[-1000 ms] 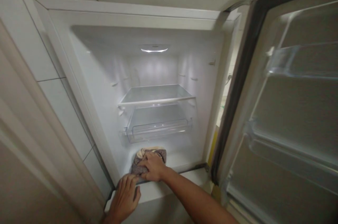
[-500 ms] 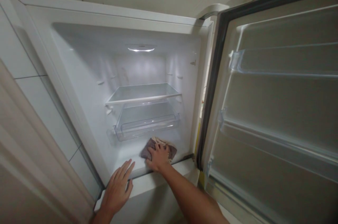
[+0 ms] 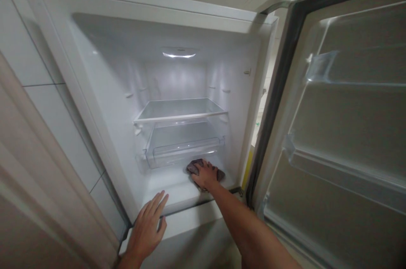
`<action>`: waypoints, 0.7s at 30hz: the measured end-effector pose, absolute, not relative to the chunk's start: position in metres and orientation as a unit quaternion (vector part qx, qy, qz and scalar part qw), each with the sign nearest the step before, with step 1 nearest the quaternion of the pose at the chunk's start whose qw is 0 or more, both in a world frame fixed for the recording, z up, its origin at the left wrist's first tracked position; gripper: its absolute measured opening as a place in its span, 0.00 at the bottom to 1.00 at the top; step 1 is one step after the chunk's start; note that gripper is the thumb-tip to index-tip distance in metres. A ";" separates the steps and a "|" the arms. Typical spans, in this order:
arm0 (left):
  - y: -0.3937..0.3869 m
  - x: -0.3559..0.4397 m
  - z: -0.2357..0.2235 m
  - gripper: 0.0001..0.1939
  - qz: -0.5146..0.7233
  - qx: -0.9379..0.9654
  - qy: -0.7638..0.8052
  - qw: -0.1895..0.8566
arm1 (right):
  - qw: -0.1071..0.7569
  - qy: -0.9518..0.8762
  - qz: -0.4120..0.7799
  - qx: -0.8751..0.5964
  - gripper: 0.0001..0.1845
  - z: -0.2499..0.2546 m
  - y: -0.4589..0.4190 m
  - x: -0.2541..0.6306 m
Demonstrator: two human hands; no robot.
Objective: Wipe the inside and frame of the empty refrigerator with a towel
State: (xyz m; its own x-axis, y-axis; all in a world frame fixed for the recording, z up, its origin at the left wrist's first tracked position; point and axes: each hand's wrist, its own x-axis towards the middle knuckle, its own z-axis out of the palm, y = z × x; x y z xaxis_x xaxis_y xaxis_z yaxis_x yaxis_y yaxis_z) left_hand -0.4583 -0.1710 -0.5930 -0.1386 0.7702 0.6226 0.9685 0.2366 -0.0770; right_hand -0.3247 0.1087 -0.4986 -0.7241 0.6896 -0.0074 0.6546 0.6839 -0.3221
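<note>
Grey cloth [image 3: 194, 167] — right hand [image 3: 205, 174] pressing, fridge floor [image 3: 168, 182]

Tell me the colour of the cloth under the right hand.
The cloth is a dull greyish brown, seen in the head view beneath the right hand.

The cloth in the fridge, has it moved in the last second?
Yes. The cloth under the right hand slid rightward along the fridge floor, from below the clear drawer's left end to its right end.
</note>
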 end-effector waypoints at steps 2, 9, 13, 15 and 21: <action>-0.171 -0.458 -0.592 0.42 -0.177 -0.593 -0.734 0.279 | 0.056 -0.933 0.143 -0.327 0.34 -0.499 0.091 -0.339; -0.173 -0.460 -0.598 0.41 -0.183 -0.589 -0.730 0.296 | 0.055 -0.979 0.150 -0.129 0.36 -0.505 0.043 -0.343; -0.173 -0.459 -0.594 0.42 -0.177 -0.593 -0.734 0.280 | 0.052 -0.977 0.141 -0.153 0.36 -0.501 0.073 -0.321; -0.173 -0.457 -0.591 0.42 -0.175 -0.594 -0.734 0.278 | 0.064 -0.963 0.138 -0.222 0.34 -0.500 0.096 -0.312; -0.171 -0.460 -0.594 0.41 -0.175 -0.593 -0.726 0.300 | 0.100 -0.921 0.121 -0.358 0.33 -0.508 0.145 -0.311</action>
State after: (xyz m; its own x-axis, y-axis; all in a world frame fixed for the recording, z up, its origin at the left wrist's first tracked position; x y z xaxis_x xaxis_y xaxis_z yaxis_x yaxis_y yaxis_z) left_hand -0.4599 -0.1707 -0.5937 -0.1155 0.7565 0.6438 0.9667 0.2346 -0.1022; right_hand -0.3113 0.1448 -0.5078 -0.7242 0.6826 0.0978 0.6340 0.7149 -0.2947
